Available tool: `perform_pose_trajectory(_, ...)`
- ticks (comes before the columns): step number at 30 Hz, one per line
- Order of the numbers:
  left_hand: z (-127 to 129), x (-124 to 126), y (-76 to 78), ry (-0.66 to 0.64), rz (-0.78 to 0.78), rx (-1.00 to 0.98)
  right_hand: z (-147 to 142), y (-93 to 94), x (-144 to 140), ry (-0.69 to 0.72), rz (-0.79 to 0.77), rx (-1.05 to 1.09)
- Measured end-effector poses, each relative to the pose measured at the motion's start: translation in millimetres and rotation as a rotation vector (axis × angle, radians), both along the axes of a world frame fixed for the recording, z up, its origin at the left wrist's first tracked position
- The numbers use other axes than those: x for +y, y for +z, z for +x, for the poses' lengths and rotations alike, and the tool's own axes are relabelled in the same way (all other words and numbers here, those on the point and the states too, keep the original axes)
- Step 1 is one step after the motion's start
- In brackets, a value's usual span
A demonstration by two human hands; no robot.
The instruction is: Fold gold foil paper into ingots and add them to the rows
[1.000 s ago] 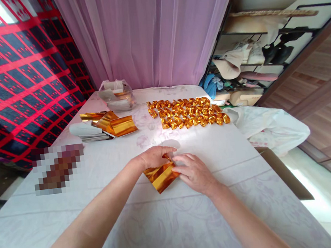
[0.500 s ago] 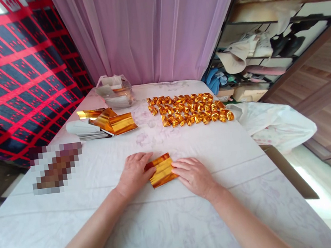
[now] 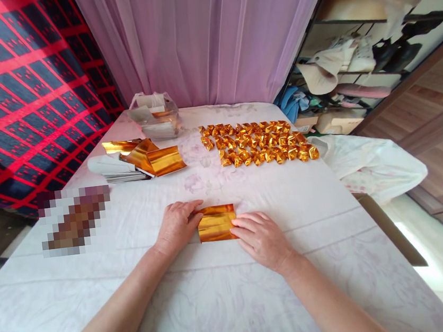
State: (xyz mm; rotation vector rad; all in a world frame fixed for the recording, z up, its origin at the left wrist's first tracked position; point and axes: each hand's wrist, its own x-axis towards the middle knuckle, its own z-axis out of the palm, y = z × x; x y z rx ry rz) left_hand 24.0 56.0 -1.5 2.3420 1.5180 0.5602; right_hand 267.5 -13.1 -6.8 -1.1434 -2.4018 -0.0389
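A folded gold foil sheet lies flat on the white tablecloth in front of me. My left hand presses its left edge with the fingers flat. My right hand rests on its right edge, fingertips on the foil. Farther back, several small folded gold pieces lie in rows. A stack of unfolded gold and white sheets sits at the back left.
A clear plastic bag with more sheets stands near the pink curtain. A white plastic bag hangs over the table's right edge. A blurred patch lies at the left. Shelves with clothes stand at the right.
The foil sheet has turned from tilted to lying square and flat. My left hand has slid from above it to its left edge; the right hand has stayed on its right side.
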Motion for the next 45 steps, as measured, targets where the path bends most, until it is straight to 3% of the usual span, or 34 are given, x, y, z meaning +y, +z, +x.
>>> perform_pose_trajectory(13, -6.4, -3.8, 0.4, 0.033, -0.033, -0.081, -0.6, -2.4, 0.6, -0.014, -0.017, 0.007)
perform_pose_trajectory(23, -9.5, -12.8, -6.4, 0.043, 0.090, 0.006, -1.3, -1.3, 1.0, -0.007, -0.020, 0.020)
perform_pose_trajectory(32, -9.5, -16.2, -6.4, 0.044, 0.062, 0.024, 2.1, 2.4, 0.8, 0.014, -0.100, 0.132)
perform_pose_trajectory(39, -8.2, -17.8, -5.5, 0.037, 0.056, 0.041, 1.7, -4.1, 6.1, -0.067, -0.078, 0.231)
perform_pose_trajectory(45, -8.6, -17.0, -7.1, 0.038, 0.049, 0.038, 2.3, -12.6, 15.7, -0.281, -0.068, 0.258)
